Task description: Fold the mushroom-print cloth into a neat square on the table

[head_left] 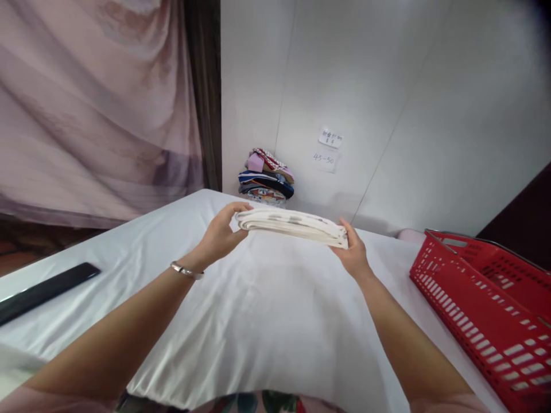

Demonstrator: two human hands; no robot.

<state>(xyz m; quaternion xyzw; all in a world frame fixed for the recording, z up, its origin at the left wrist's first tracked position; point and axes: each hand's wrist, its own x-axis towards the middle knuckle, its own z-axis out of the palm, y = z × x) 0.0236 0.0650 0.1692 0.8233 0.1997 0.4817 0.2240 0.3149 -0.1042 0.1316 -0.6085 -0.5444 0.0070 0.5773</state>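
Observation:
Both my hands hold a folded white cloth (293,223) with a few grey marks on its upper face, stretched level above the far part of the table. My left hand (224,229) grips its left end, thumb below and fingers on top. At the right end, my right hand (353,249) is closed on the folded layers. A silver bracelet (186,269) circles my left wrist. Just behind the cloth, a stack of folded clothes (266,178) in several colours stands at the wall.
A white sheet (258,321) covers the table. To the right stands a red perforated plastic basket (473,304) with a metal handle. A long black flat object (51,289) lies at the left. Paper labels (325,158) are stuck on the white wall, and a pink curtain (94,103) hangs at left.

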